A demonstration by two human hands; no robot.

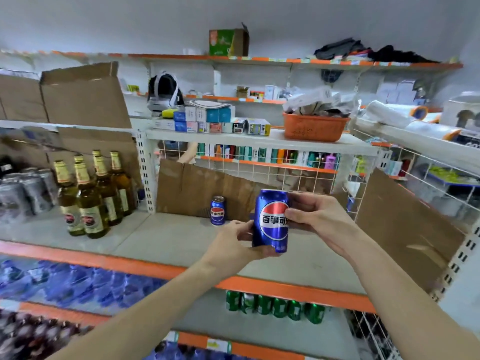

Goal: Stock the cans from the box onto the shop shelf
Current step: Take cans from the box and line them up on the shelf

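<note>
Pale grey wall point(259, 19) behind white shelving with orange edge strips point(85, 258), wire mesh panels point(272, 175), and cardboard sheets point(85, 97).

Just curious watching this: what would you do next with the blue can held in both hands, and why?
Probably carry the blue cola can, held by the left hand and right hand, forward and stand it beside the smaller-looking blue can already upright on the grey shelf, where space is free.

Shelf board point(161, 242) bare across middle and near edge: wide room there. Far back, single blue can point(217, 210) stands against cardboard sheet point(197, 190). Left side blocked by brown bottles point(91, 193) and silver cans point(23, 190). Right side closed by leaning cardboard panel point(405, 229). Overhead, upper shelf point(259, 142) limits height. Wire grid point(285, 175) backs bay.
</note>
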